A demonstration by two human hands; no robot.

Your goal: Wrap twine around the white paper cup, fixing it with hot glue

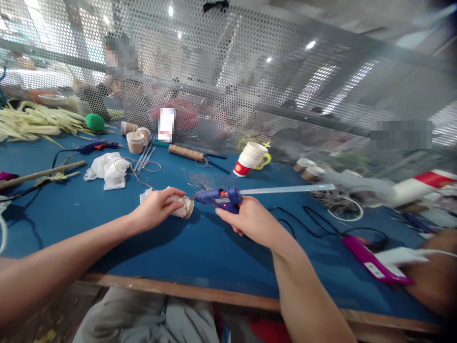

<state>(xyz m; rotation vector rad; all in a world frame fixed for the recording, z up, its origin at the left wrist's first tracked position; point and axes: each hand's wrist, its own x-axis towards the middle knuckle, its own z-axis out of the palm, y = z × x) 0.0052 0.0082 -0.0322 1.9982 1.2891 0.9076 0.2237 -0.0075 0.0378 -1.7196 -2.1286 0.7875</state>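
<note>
My left hand [157, 208] is closed around a small white paper cup [184, 206] lying on its side, with a brown band at the end facing right. In my right hand [256, 220] is a blue glue gun [218, 198], gripped by its handle, and a long clear glue stick [285, 189] juts from its back. The gun's nozzle points left, at the banded end of the cup; whether it touches I cannot tell. A thin strand of twine [141, 180] runs across the table towards my left hand.
On the blue table [228, 257] lie a twine spool [186, 152], a crumpled white bag [109, 167], wrapped cups [135, 143], stacked paper cups [250, 158], and a second glue gun [96, 146]. A purple power strip [374, 262] and cables lie right. Perforated metal mesh [228, 71] stands behind.
</note>
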